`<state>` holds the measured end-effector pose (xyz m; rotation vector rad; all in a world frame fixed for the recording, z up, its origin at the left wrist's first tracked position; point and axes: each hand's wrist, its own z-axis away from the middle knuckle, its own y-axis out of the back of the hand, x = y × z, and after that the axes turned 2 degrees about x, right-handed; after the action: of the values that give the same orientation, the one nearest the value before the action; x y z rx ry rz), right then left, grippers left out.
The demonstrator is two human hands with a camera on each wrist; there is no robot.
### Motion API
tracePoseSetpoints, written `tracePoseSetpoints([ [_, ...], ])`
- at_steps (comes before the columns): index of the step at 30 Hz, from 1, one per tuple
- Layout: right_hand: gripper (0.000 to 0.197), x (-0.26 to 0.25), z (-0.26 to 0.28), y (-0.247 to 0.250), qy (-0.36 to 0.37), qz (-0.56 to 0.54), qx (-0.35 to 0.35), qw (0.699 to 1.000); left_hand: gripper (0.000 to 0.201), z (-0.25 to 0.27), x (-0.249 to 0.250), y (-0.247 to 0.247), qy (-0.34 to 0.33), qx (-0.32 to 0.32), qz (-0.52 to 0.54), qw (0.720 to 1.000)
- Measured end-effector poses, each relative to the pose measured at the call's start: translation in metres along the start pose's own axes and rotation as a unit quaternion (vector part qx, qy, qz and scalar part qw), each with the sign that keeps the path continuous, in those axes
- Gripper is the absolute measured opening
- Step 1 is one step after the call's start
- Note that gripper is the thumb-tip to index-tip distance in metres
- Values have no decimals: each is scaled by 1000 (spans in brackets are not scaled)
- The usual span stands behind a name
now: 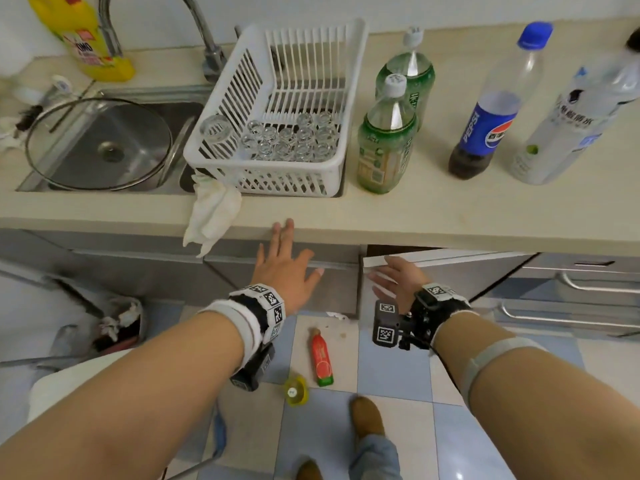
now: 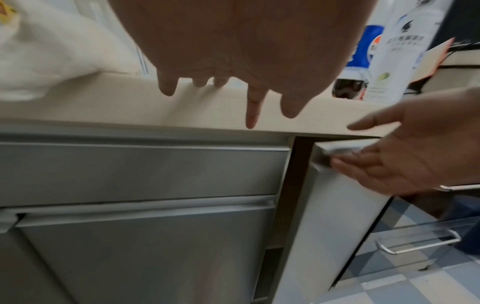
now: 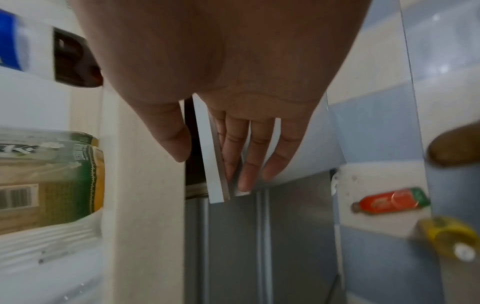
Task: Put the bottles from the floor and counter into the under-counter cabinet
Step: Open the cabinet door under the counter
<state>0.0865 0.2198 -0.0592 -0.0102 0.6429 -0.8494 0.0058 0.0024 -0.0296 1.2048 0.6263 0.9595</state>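
Observation:
Two green bottles (image 1: 387,140) (image 1: 412,69), a Pepsi bottle (image 1: 491,112) and a clear water bottle (image 1: 568,123) stand on the counter (image 1: 450,209). On the tiled floor lie a red bottle (image 1: 321,358) and a small yellow bottle (image 1: 296,390). The under-counter cabinet door (image 1: 450,271) stands a little ajar, with a dark gap at its left edge. My right hand (image 1: 391,275) lays straight fingers (image 3: 244,164) along the door's top edge (image 2: 337,148). My left hand (image 1: 285,254) hovers empty, fingers spread, just before the counter's front edge (image 2: 207,115).
A white dish rack (image 1: 332,174) of glasses sits beside the sink (image 1: 187,112), which holds a glass lid (image 1: 100,143). A cloth (image 1: 213,216) hangs over the counter edge. Drawers with metal handles (image 1: 588,284) are at the right, a bin (image 1: 117,327) at the left, my shoe (image 1: 367,415) below.

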Motion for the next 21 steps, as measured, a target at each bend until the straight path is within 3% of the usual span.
tracePoseSetpoints([
  [4,23,37,38,40,8,119,55,991,57,15,19,3,-28,4,8,1000],
  [7,23,64,69,85,40,248,124,960,58,30,44,-3,-72,-7,7,997],
  [11,33,78,116,151,77,458,216,859,58,50,86,-12,-118,-28,-3,993],
  [15,50,78,143,212,76,575,300,757,58,67,129,-20,-159,-36,-2,987],
  [21,65,56,155,286,85,678,316,659,59,85,192,-34,-165,-68,0,984],
])
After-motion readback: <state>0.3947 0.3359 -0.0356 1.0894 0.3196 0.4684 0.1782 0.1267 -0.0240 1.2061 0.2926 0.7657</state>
